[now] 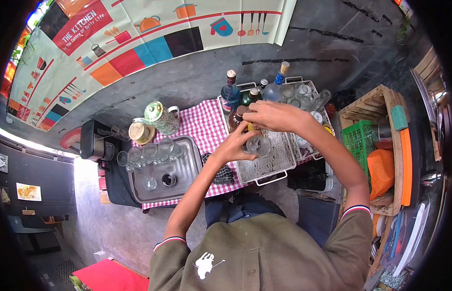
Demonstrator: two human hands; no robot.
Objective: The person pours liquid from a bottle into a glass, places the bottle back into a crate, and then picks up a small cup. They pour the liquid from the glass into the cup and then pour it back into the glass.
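Observation:
My left hand [232, 146] has its fingers wrapped round a clear glass [258, 145], above the white wire-handled tray [265, 169]. Just behind it, my right hand [272, 116] reaches across with bent fingers close to the brown bottle [239, 116]; what its fingertips hold, if anything, is hidden. A blue bottle [230, 92], a dark green bottle [252, 97] and a cork-topped clear bottle [276, 85] stand behind my hands. More glass jars [299, 94] are on the tray at the right.
On the left, a grey metal tray [187, 186] holds several stemmed glasses [149, 151] and a small dark-filled cup [168, 180]. Behind it stand a lidded glass jar [163, 119] and a wooden-topped jar [140, 132]. A wooden crate [381, 94] with a green basket [357, 143] is at right.

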